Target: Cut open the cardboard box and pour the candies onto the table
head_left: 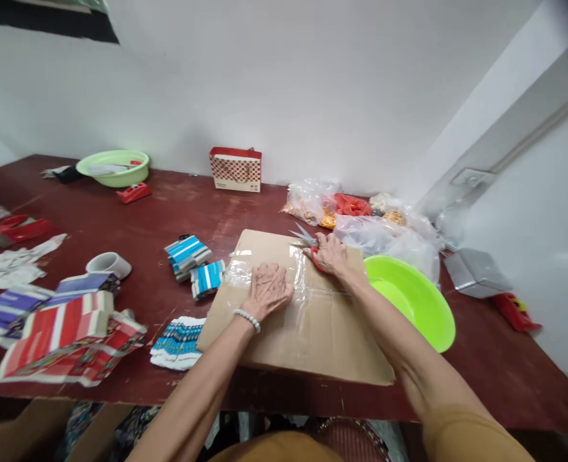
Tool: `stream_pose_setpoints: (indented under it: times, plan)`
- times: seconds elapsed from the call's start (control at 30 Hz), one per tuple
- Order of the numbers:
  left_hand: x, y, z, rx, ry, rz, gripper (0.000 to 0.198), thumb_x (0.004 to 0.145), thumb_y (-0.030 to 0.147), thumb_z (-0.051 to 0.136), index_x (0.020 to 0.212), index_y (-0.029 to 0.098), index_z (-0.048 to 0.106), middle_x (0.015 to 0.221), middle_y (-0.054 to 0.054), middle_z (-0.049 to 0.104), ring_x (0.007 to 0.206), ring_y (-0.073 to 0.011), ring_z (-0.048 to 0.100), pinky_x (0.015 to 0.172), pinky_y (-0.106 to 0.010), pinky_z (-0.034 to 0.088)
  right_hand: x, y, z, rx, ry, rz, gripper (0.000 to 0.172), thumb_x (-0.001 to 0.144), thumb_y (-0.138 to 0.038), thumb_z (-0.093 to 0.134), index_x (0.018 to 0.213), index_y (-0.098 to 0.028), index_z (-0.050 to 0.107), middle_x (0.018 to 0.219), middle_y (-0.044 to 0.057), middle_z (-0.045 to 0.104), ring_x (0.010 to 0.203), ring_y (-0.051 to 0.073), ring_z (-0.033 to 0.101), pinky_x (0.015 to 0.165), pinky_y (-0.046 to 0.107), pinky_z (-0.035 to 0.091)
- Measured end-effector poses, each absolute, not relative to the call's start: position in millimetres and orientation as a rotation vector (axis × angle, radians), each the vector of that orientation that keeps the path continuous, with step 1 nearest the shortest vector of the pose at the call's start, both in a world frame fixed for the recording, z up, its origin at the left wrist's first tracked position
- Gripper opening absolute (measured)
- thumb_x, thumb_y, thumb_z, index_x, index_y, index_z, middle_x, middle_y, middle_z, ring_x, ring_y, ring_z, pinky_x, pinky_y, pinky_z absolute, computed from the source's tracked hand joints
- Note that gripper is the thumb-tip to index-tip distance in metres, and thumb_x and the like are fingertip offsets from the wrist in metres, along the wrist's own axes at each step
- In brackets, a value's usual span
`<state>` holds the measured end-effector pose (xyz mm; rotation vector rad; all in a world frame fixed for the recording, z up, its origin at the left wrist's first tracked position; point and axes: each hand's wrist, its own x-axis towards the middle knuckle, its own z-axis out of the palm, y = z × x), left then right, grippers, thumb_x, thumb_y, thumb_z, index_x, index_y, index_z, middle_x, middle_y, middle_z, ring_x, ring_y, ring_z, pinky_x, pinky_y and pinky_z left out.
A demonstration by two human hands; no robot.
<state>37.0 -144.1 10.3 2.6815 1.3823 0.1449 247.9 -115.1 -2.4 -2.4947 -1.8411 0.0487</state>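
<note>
A dark red tabletop (pixel 120 224) is stretching from left to right, meeting a white wall at its far edge. A flat sheet of brown cardboard (pixel 312 333) is lying near the middle, its near edge reaching the near edge of the tabletop, with clear plastic film (pixel 264 266) lying across its far part. Just right of the cardboard, a bright green bowl (pixel 418 301) is sitting tilted, touching the cardboard's right side. Beyond it, clear plastic bags (pixel 375 231) holding orange and red items are piling up by the wall.

The left hand (pixel 267 290) — a white bead bracelet on its wrist — is pressing down on the film, fingers curled, gripping nothing. The right hand (pixel 330 254) is closing around the red handles of a pair of scissors (pixel 305 239) at the cardboard's far edge, the blades pointing left.

On the left, red-and-white printed packets (pixel 67 340) are lying near the front edge, and small blue-striped bundles (pixel 187 255) are sitting just left of the cardboard. A roll of tape (pixel 109 264) is resting beyond the packets.
</note>
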Motion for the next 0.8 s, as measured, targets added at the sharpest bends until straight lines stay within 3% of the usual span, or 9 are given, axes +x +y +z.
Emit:
stream_pose_setpoints:
  times: [0.2,0.4,0.53,0.67,0.8]
  plan:
    - [38,-140,19,2.653,1.28,0.002,0.033,0.089,0.035,0.047,0.107,0.016,0.067,0.108,-0.014,0.068,0.105,-0.0302,0.06,0.092,-0.043,0.041,254,-113,-13,-2.483,-1.846,-0.015,0.064,0.095,-0.067,0.035,0.136,-0.019,0.043,0.121,0.017,0.052,0.111,0.033,0.053,0.092,0.043,0.037]
    - [40,-133,26,2.688,1.133,-0.11,0.067,0.09,0.068,0.038,0.085,0.013,0.076,0.097,-0.018,0.071,0.098,-0.0336,0.064,0.089,-0.046,0.042,251,-115,-7,-2.488,-1.866,-0.048,0.06,0.095,-0.065,0.036,0.133,-0.019,0.046,0.117,0.016,0.055,0.109,0.031,0.055,0.088,0.04,0.039]
    - [36,-138,26,2.693,1.075,-0.108,0.064,0.087,0.071,0.046,0.093,0.014,0.075,0.105,-0.017,0.071,0.109,-0.0352,0.06,0.096,-0.048,0.039,252,-113,-10,-2.487,-1.879,-0.058,0.059,0.095,-0.064,0.037,0.131,-0.019,0.047,0.115,0.016,0.056,0.106,0.032,0.057,0.086,0.04,0.041]
    - [26,-146,30,2.647,1.108,-0.061,0.065,0.091,0.07,0.04,0.105,0.015,0.069,0.103,-0.014,0.072,0.103,-0.032,0.063,0.096,-0.048,0.039,261,-109,-12,-2.504,-1.917,-0.036,0.062,0.093,-0.067,0.041,0.131,-0.018,0.047,0.116,0.017,0.056,0.105,0.033,0.058,0.086,0.041,0.042]
    - [17,-158,46,2.626,1.134,0.014,0.058,0.092,0.066,0.044,0.102,0.014,0.068,0.101,-0.013,0.072,0.101,-0.0308,0.064,0.095,-0.046,0.039,271,-109,-4,-2.455,-2.032,0.091,0.068,0.093,-0.071,0.037,0.135,-0.017,0.044,0.122,0.018,0.055,0.111,0.032,0.057,0.091,0.04,0.041]
